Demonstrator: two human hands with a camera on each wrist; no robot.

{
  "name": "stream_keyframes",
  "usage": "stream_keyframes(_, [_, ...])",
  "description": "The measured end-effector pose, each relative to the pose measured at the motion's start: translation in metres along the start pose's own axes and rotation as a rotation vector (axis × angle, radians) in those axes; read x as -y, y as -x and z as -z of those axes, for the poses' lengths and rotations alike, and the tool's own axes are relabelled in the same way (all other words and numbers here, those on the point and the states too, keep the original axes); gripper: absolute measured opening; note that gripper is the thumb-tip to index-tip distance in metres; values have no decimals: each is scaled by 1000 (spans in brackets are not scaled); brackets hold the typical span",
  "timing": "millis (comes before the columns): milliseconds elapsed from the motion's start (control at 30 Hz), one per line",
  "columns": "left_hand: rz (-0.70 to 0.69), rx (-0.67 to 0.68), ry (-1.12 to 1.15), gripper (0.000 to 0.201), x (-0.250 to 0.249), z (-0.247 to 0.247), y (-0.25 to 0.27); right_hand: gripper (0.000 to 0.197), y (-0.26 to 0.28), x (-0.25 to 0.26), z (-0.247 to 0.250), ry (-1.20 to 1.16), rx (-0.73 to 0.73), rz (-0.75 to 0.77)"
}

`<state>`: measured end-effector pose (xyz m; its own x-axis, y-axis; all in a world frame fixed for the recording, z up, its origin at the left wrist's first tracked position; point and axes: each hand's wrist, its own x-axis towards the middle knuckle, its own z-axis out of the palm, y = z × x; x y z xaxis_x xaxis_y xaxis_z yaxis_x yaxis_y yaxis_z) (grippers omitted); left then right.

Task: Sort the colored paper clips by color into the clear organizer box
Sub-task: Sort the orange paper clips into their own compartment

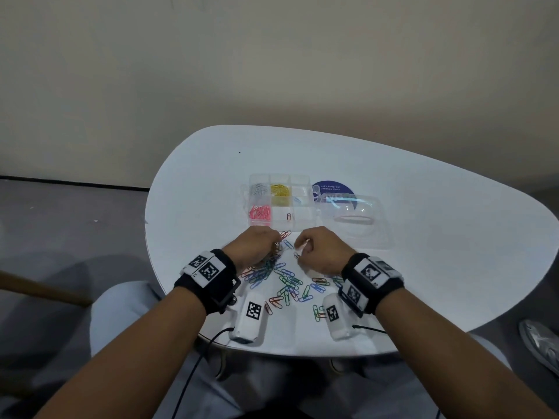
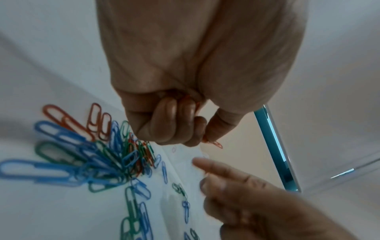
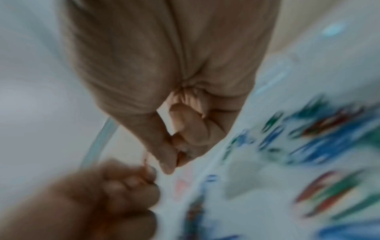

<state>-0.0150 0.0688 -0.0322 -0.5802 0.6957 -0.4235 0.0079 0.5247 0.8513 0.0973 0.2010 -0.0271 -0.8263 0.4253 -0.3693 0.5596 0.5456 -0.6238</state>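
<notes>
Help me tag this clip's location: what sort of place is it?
Probably an office pantry or break area. A round sticker on the white table reads roughly "Let's keep our pantries clean"; plain wall, grey floor. The table also holds a clear organizer box and loose paper clips.

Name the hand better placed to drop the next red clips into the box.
Left. The left hand already pinches red clips between thumb and fingers, just short of the organizer box, whose near middle compartment holds one red clip. The right hand seems to hold nothing.
</notes>
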Motion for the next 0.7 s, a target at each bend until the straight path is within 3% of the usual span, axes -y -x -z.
stream_keyframes(100, [19,-7,114,27,0,3,0,29,6,10,12,-529,-25,-32])
stream_keyframes(167, [-17,-7,87,24,-1,3,1,24,8,19,20,-636,-21,-25])
stream_keyframes(300, [-89,9,114,19,-5,0,5,17,7,28,21,-556,-55,-29])
stream_keyframes(467, [-67,51,257,24,-8,-2,10,16,11,30,22,-542,-53,-45])
stream_keyframes(600, [90,136,715,24,-10,1,9,8,19,39,27,-564,-90,54])
stream_keyframes(700, [211,229,874,34,-7,-6,12,9,27,49,20,-396,-61,148])
